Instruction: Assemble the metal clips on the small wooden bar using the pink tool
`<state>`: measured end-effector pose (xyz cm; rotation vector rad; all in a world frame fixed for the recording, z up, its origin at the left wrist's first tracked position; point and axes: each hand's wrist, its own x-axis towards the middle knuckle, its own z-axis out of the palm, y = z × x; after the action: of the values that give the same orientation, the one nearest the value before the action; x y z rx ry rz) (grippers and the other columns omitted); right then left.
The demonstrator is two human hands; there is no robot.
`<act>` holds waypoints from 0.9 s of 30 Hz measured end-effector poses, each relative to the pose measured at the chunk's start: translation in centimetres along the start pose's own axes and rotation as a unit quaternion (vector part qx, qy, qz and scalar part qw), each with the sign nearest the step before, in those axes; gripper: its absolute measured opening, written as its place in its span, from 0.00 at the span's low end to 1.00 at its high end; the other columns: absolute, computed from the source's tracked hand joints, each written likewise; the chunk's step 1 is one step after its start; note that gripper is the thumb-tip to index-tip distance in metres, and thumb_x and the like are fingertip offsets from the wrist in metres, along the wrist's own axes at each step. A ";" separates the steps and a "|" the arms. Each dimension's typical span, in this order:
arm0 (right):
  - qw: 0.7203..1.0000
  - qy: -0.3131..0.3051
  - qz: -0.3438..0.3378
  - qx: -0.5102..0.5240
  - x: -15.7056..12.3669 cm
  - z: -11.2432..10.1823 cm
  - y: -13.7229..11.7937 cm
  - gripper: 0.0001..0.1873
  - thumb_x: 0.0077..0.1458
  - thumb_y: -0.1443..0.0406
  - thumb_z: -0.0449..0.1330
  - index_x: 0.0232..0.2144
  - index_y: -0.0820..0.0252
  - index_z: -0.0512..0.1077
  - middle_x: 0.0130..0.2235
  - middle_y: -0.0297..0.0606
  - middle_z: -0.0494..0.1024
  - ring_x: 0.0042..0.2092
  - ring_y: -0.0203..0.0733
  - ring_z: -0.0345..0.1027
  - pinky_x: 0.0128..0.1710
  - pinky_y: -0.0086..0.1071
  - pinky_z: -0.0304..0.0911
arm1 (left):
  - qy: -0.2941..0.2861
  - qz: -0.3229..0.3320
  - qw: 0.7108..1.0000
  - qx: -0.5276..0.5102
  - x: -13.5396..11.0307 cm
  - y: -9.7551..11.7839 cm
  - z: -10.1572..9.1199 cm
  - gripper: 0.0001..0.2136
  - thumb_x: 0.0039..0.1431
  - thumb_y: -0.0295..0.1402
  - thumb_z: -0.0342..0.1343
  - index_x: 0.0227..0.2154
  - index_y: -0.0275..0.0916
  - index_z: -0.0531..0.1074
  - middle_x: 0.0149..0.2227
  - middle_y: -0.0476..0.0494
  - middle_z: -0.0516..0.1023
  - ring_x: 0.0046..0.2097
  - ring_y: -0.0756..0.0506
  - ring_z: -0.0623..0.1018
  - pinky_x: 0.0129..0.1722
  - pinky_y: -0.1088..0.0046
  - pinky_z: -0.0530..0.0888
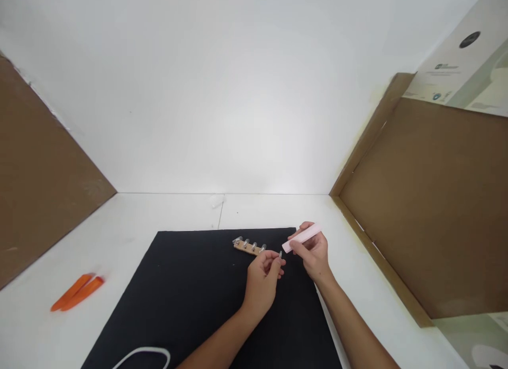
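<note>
Head view: the left hand (262, 284) is closing into a pinch, its fingertips holding a small metal fitting (280, 255) whose details are too small to make out; the right hand (313, 255) is curling around a pale pink plastic bar (302, 238), gripping it at a slant, with its lower end sitting just beside that fitting; a narrow wooden strip (248, 247) is lying on a black mat (190, 305) at about eleven o'clock from the left hand, just beyond its fingers; four metal fittings (254, 246) are standing in a row along the strip, so four are on it and a further one is in the left hand; whether the strip has any free places left, I cannot tell from this view; two orange plastic pry tools (77, 292) are lying side by side on the white worktop (130, 226) at about nine o'clock from the hands; a white cable (143, 350) is looping across the mat at about seven o'clock; brown cardboard panels (420, 210) are standing along the worktop's right side, at about three o'clock.
</note>
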<state>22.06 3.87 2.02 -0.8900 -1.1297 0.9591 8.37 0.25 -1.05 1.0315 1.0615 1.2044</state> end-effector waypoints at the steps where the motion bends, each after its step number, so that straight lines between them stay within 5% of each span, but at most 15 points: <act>1: 1.000 0.021 -0.003 -0.012 0.0 0.1 0.0 0.20 0.46 0.66 0.68 0.40 0.55 0.64 0.29 0.32 0.78 0.25 0.34 0.68 0.23 0.27 0.64 | 0.001 0.000 1.000 0.002 0.0 0.0 0.0 0.10 0.58 0.38 0.56 0.35 0.35 0.71 0.33 0.41 0.80 0.29 0.49 0.76 0.30 0.73 0.72; 8: 0.995 0.101 0.003 -0.026 0.7 -0.2 0.0 0.22 0.43 0.66 0.69 0.39 0.56 0.64 0.28 0.33 0.79 0.27 0.38 0.72 0.25 0.29 0.67 | 0.002 0.008 1.000 0.001 0.0 0.5 0.0 0.11 0.58 0.40 0.56 0.34 0.36 0.71 0.32 0.42 0.80 0.30 0.49 0.76 0.30 0.73 0.72; 18: 0.998 -0.032 0.048 -0.006 0.8 -1.1 -0.1 0.24 0.42 0.65 0.71 0.41 0.57 0.66 0.31 0.36 0.82 0.30 0.42 0.76 0.33 0.35 0.71 | 0.003 0.010 1.000 0.010 0.1 0.4 0.0 0.11 0.58 0.40 0.56 0.35 0.36 0.70 0.32 0.43 0.79 0.30 0.49 0.75 0.30 0.74 0.72; 27: 0.998 -0.014 0.053 0.024 1.0 -1.0 -0.1 0.28 0.40 0.63 0.72 0.40 0.54 0.61 0.28 0.32 0.81 0.25 0.40 0.73 0.26 0.32 0.68 | 0.011 -0.003 1.000 -0.006 0.3 0.2 0.0 0.12 0.57 0.42 0.57 0.34 0.36 0.71 0.31 0.43 0.78 0.29 0.49 0.76 0.29 0.74 0.72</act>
<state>23.21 4.72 2.19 -0.9076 -1.0875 1.0834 8.31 0.56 -0.84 1.0076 1.0719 1.2187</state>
